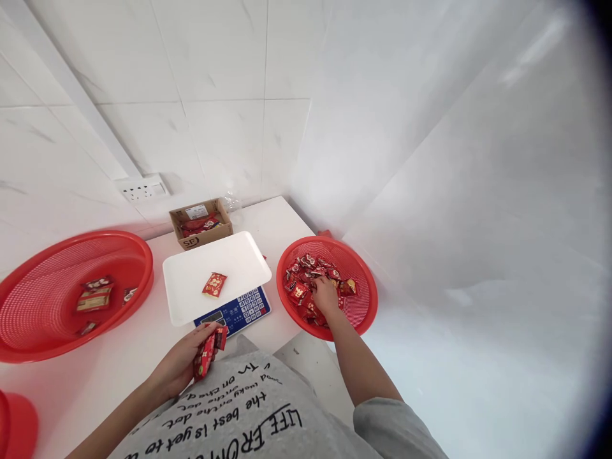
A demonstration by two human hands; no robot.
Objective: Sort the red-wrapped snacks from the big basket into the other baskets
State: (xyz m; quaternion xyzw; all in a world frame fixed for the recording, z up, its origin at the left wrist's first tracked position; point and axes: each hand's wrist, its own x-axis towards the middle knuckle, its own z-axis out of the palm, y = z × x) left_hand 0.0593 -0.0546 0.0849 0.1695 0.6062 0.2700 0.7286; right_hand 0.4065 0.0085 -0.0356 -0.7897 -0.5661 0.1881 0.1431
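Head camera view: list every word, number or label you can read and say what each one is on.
"LIFE FROM", "the best is yet to", "on the dot": grey shirt, upside down; smaller lines unclear.
"SF": cardboard box front; its white label is too small to read.
Digits on the scale keypad: too small to read; display blurred.
Print on the red packets in the left hand, on the scale tray and under the right hand: illegible.
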